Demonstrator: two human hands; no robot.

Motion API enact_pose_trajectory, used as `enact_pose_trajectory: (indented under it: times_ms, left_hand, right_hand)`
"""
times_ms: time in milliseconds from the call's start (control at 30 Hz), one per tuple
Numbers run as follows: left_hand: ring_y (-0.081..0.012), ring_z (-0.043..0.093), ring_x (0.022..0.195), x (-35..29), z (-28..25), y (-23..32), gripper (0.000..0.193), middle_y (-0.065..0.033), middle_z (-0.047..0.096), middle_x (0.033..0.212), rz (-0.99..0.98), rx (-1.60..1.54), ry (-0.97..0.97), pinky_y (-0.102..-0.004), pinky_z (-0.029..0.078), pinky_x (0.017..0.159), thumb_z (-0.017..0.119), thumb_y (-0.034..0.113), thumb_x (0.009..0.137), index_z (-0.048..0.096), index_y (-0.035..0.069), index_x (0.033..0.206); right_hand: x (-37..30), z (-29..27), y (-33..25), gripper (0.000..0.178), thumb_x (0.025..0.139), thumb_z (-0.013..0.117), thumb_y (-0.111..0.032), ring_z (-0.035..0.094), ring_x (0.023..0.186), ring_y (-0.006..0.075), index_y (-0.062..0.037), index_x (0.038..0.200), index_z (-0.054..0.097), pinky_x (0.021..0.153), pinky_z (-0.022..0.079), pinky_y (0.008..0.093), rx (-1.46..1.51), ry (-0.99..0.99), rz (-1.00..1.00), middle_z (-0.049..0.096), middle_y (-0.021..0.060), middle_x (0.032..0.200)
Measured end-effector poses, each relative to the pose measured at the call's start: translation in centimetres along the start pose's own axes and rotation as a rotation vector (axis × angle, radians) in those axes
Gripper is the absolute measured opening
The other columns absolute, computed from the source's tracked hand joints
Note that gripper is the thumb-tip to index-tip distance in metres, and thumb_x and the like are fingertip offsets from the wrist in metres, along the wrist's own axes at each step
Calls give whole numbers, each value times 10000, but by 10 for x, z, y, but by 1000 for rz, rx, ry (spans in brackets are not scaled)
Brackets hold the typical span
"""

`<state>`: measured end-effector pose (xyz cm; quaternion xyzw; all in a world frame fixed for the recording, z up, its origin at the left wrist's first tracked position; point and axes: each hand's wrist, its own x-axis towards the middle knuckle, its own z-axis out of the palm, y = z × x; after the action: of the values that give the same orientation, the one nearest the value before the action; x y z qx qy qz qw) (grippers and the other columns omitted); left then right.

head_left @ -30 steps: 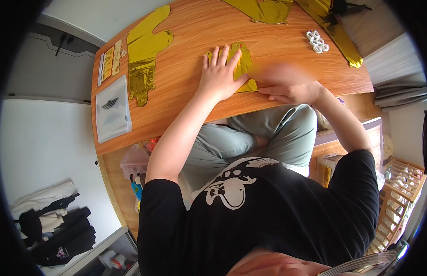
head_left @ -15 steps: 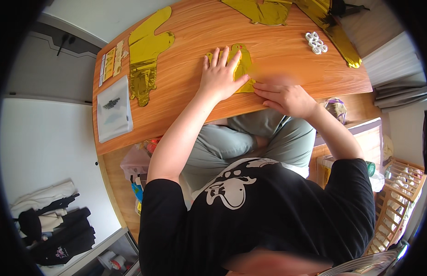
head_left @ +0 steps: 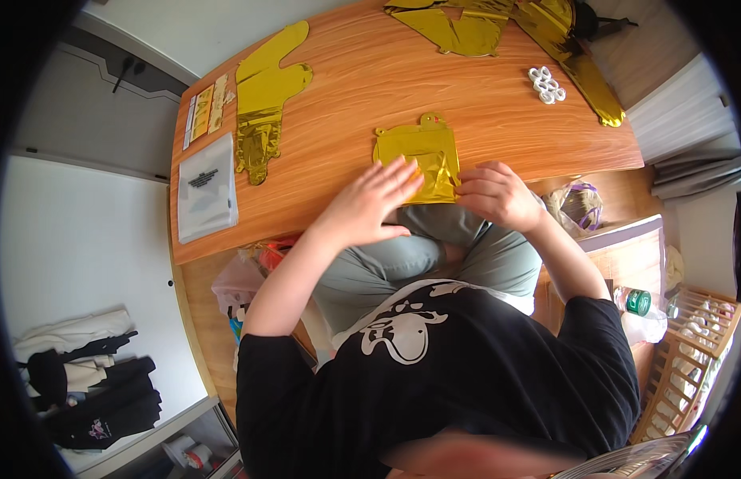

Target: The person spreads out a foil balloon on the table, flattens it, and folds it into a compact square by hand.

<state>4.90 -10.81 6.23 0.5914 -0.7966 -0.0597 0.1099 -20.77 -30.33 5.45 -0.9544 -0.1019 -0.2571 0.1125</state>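
A folded gold foil balloon [head_left: 410,144] lies flat at the table's near edge, with small tabs along its far side. My left hand [head_left: 369,201] is laid over its near left part, fingers stretched out and the thumb pointing apart from them. At the right edge of the foil, my right hand [head_left: 501,196] has its fingers bent together around the near right corner. Creases and bright reflections run across the foil between the two hands.
Another flat gold foil balloon [head_left: 260,104] lies on the table [head_left: 330,120] at the left. Beside it are a clear plastic bag [head_left: 207,191] and a printed card [head_left: 201,114]. White ribbon rolls [head_left: 546,85] sit at the right; more gold foil [head_left: 470,32] lies at the far edge.
The folded foil balloon has come nearer to me, down to the table edge. My left hand has moved back off its far part to its near side. The right hand stays at its right edge.
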Motion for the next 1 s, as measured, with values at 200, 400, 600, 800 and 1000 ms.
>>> enact_pose_trajectory:
  times_ms: [200,400,600,800,1000]
  left_hand:
    - [-263,505,1425,-22,22,12,493,-119,540,1524,22,170,154,-460,461,1139,608,223,985,569,88,1458]
    - [-253,585,1325,-29,2,27,428,-114,616,1418,6,203,216,-441,501,1079,597,156,971,635,88,1391]
    - [-248,655,899,-21,-86,49,391,-67,643,995,-130,-160,216,-404,533,805,668,134,958,690,156,1348]
    - [-97,587,857,7,-108,-2,399,13,664,948,-443,-789,34,-279,499,798,674,148,1008,630,61,1395]
    - [-112,647,883,33,-53,-75,416,-34,711,927,-633,-546,-1,-278,513,878,745,236,966,656,33,1318]
  right_hand:
    - [-8,8,-16,208,808,762,-99,714,1044,254,-92,1012,726,888,541,379,4,97,-82,737,47,1068]
    - [3,-1,-28,216,805,770,-70,730,947,253,-81,1015,720,824,559,375,82,160,-82,745,53,1018]
    - [44,-58,-36,186,818,768,61,722,866,220,-25,970,704,777,563,353,431,218,111,738,91,954]
    - [93,-48,7,150,885,765,-18,699,869,163,16,999,673,806,569,287,1044,206,758,703,65,915]
    - [101,6,67,235,901,762,-131,731,889,208,1,1077,683,814,569,322,471,-40,764,735,101,942]
